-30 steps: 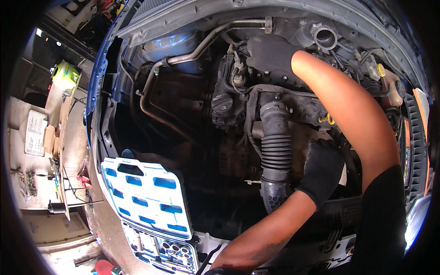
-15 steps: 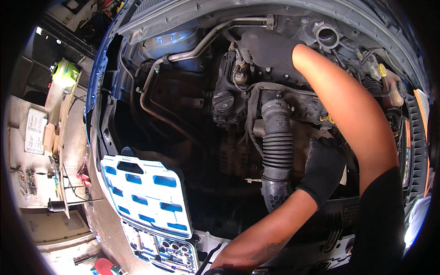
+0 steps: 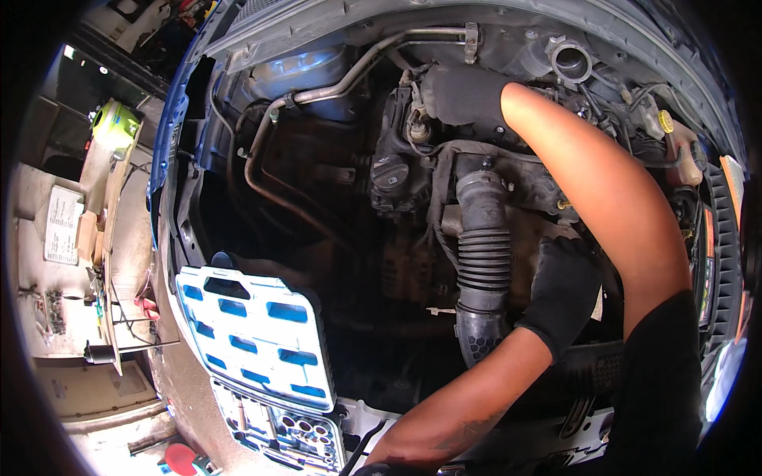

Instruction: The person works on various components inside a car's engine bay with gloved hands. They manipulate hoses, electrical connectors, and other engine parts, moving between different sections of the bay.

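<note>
In the car's engine bay, my left hand [image 3: 562, 289], in a black glove, is low beside the ribbed black air hose [image 3: 482, 262]. Its fingers curl down among engine parts, and whatever they hold is hidden. My right arm reaches over the engine from the right. My right hand [image 3: 462, 95], also in black, lies at the back of the engine near a dark connector [image 3: 419, 131]; its fingers blend into the dark parts and cannot be made out. A black oil filler cap [image 3: 389, 173] sits left of the hose.
A socket set case [image 3: 250, 337] stands open at the front left edge of the bay, with sockets [image 3: 305, 428] in its lower half. A metal pipe [image 3: 341, 89] bends along the far left. An open round duct [image 3: 570, 62] and a reservoir with a yellow cap [image 3: 664, 121] are at the back right.
My right hand has shifted slightly nearer and turned, covering bolts that showed beside it. My left hand stays in about the same place.
</note>
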The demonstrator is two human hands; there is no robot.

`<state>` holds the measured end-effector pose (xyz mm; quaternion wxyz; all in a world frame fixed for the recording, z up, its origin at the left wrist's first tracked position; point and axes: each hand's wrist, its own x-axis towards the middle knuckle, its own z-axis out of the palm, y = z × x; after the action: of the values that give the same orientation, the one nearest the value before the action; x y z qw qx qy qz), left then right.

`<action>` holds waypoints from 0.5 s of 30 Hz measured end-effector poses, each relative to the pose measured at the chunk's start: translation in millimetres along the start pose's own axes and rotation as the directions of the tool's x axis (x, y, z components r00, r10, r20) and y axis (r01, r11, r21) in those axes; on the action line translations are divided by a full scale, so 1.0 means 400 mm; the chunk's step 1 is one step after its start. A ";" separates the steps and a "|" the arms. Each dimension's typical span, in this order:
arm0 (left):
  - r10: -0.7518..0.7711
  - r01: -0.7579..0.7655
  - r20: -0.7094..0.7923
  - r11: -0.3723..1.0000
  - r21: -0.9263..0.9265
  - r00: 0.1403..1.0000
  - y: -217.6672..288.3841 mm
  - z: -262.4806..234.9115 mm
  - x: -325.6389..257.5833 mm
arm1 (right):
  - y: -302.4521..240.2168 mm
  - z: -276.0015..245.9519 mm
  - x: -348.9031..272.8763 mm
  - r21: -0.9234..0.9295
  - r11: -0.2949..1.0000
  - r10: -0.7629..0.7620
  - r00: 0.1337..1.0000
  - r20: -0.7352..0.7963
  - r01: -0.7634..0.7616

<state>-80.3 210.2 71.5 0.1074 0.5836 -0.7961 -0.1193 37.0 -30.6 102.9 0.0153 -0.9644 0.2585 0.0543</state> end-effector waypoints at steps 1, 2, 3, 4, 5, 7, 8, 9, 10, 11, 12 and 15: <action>0.003 -0.003 0.000 1.000 -0.009 1.000 0.000 0.000 0.000 | -0.005 -0.001 -0.003 0.113 0.988 0.110 0.994 -0.002 -0.109; 0.007 -0.007 -0.001 1.000 -0.003 1.000 -0.001 0.000 0.000 | -0.010 0.000 -0.008 0.224 0.955 0.198 0.980 -0.008 -0.192; 0.011 -0.011 -0.003 1.000 0.002 1.000 -0.001 0.000 0.000 | -0.012 0.001 -0.012 0.117 0.978 0.179 0.984 -0.024 -0.175; 0.009 -0.009 -0.009 1.000 -0.001 1.000 -0.001 0.000 0.000 | -0.011 0.004 -0.016 0.006 0.991 0.135 0.989 -0.052 -0.135; 0.007 -0.007 -0.016 1.000 -0.005 1.000 -0.001 0.000 0.001 | -0.009 0.008 -0.019 -0.144 0.984 0.090 0.993 -0.077 -0.101; 0.008 -0.009 -0.020 1.000 -0.006 1.000 -0.001 0.001 0.002 | 0.000 0.019 -0.017 -0.212 0.977 0.024 0.998 -0.055 -0.035; 0.008 -0.008 -0.015 1.000 -0.003 1.000 -0.001 0.002 0.001 | 0.009 0.021 -0.014 -0.262 0.965 -0.039 0.999 -0.030 0.030; 0.007 -0.007 -0.014 1.000 0.013 1.000 -0.002 0.002 0.001 | 0.016 0.025 -0.008 -0.281 0.953 -0.141 0.988 -0.067 0.116; 0.006 -0.005 -0.028 1.000 0.002 1.000 -0.002 0.002 0.000 | 0.027 0.025 -0.006 -0.300 0.926 -0.268 0.959 -0.089 0.231; 0.005 -0.004 -0.048 1.000 0.002 0.999 -0.003 0.003 -0.001 | 0.033 0.026 -0.003 -0.348 0.886 -0.342 0.938 -0.049 0.305; 0.006 -0.006 -0.067 1.000 0.002 0.998 -0.003 0.003 -0.001 | 0.035 0.027 -0.002 -0.261 0.894 -0.406 0.904 -0.134 0.363; 0.015 -0.015 -0.016 1.000 0.004 1.000 -0.002 0.004 -0.001 | 0.025 0.024 -0.003 -0.090 0.956 -0.293 0.934 -0.205 0.281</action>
<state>-79.9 210.2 69.5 0.1135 0.5787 -0.7998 -0.1121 30.0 -38.0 93.5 -0.0335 -0.9919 0.1133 -0.0460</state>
